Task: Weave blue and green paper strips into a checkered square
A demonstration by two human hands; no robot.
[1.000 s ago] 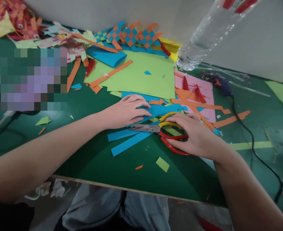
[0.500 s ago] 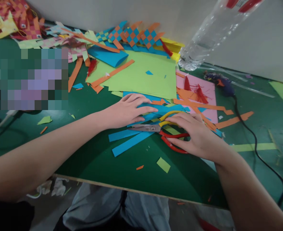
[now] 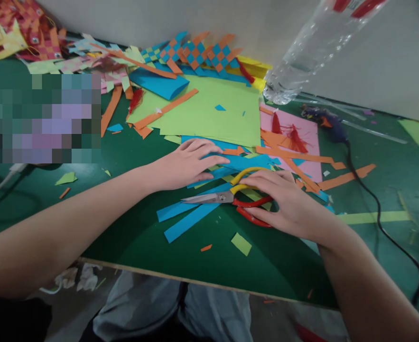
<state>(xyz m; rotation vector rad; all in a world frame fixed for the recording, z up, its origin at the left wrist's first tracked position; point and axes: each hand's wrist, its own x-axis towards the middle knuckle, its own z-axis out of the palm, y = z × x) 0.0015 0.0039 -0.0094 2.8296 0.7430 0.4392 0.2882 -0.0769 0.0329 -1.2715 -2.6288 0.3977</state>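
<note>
My right hand (image 3: 283,199) is closed around the handles of a pair of scissors (image 3: 209,197), one loop yellow and the other red. The blades point left and lie nearly together over blue paper strips (image 3: 186,228). My left hand (image 3: 191,164) is palm down on the blue strips just above the blades, its fingers apart and stretched to the right. Beyond it lie green paper sheets (image 3: 209,109). Thin orange paper strips (image 3: 294,155) are scattered to the right of the fingertips.
Woven paper fish (image 3: 197,52) lie along the back wall. A clear plastic bottle (image 3: 302,57) leans at the back right, near pink paper (image 3: 311,128) with red tassels (image 3: 296,138). A dark hot glue gun (image 3: 326,126) trails a black cord (image 3: 369,190). Small scraps dot the green table (image 3: 131,237).
The scissors and my right hand have moved slightly left and toward me. The near ends of the blue strips have shifted slightly the same way. My left hand has barely moved.
</note>
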